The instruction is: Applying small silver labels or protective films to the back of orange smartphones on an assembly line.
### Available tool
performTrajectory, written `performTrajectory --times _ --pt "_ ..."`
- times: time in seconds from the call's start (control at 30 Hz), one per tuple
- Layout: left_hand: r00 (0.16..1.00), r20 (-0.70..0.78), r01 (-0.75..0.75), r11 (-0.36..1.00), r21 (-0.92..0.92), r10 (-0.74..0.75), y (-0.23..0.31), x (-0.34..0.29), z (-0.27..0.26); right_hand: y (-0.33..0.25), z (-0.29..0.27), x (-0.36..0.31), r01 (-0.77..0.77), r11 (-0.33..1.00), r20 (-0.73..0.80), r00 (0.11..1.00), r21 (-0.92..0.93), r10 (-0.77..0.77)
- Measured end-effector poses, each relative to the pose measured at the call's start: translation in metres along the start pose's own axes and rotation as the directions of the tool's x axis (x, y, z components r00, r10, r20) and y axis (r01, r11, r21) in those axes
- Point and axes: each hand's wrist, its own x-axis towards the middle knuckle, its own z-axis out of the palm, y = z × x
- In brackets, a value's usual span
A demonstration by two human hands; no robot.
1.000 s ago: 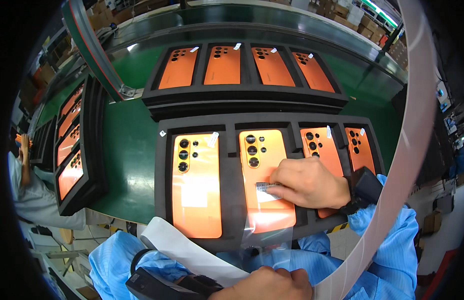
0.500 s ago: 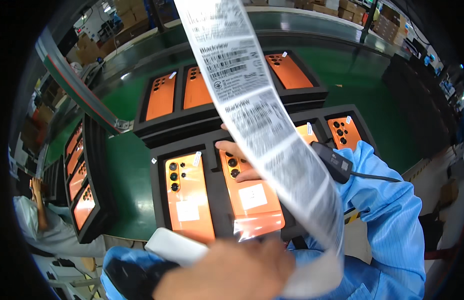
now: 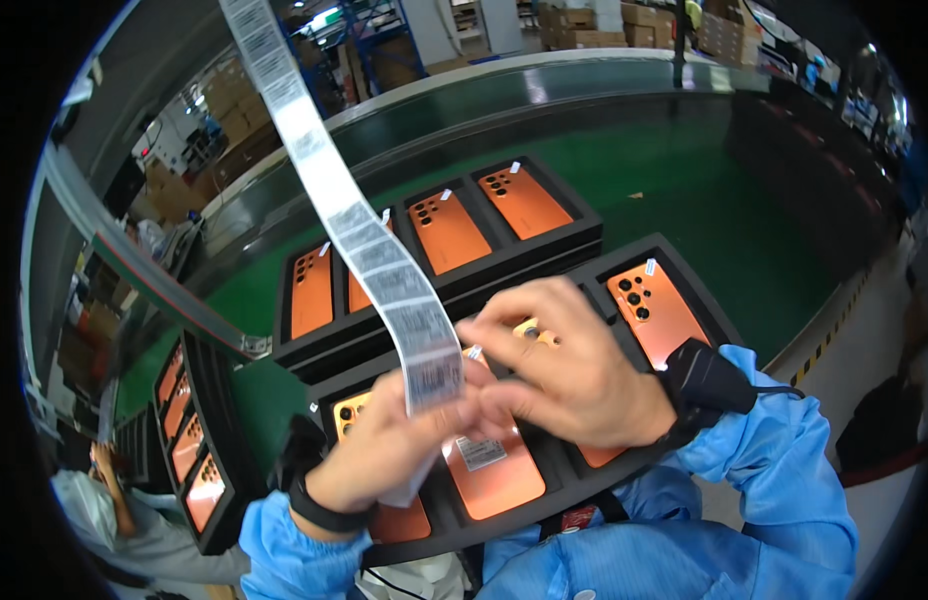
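My left hand [image 3: 389,440] is closed on the lower end of a long white strip of printed labels [image 3: 379,270], which hangs down from the upper left. Close beside its fingertips, my right hand [image 3: 584,375] has its thumb and forefinger apart, with no held thing visible between them. Under both hands lies an orange phone [image 3: 494,485], back up, bearing a printed label [image 3: 482,452]; the hands hide its upper part. It rests in a black foam tray [image 3: 574,490] among other orange phones, including one at the right [image 3: 659,315].
Behind stands another black tray [image 3: 464,270] of orange phones on the green conveyor surface [image 3: 684,190]. More phones sit in a tray [image 3: 219,525] at left, near another person's arm [image 3: 109,485]. A metal post [image 3: 149,270] rises at the left.
The strip has swung left, and its lower end is now in my left hand. My right hand has lifted off the phone toward my left. Clear film at the phone's lower end no longer shows.
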Motion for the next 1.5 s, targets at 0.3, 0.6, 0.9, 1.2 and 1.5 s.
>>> performTrajectory --times 0.3,0.6,0.9,1.2,1.5 --pt "0.99 -0.137 -0.013 0.959 -0.284 -0.027 -0.02 -0.031 0.051 -0.024 0.004 -0.02 -0.087 0.933 0.06 0.996 0.349 0.07" --pt "0.959 -0.278 -0.069 0.913 -0.403 -0.05 -0.024 -0.022 0.062 -0.031 -0.001 -0.029 0.272 0.961 -0.064 0.96 -0.043 -0.274" --pt "0.994 -0.104 -0.077 0.769 -0.635 0.013 -0.027 -0.005 0.052 -0.026 -0.019 -0.04 0.404 0.871 -0.058 0.898 -0.28 -0.435" --pt "0.9 -0.283 -0.213 0.9 0.379 0.332 0.02 0.055 0.028 0.01 -0.088 -0.028 0.07 0.993 -0.213 0.973 -0.091 -0.088" --pt "0.903 0.305 -0.351 0.11 0.93 0.303 -0.045 0.136 0.039 0.036 -0.117 -0.038 -0.022 0.976 -0.217 0.976 -0.217 -0.026"
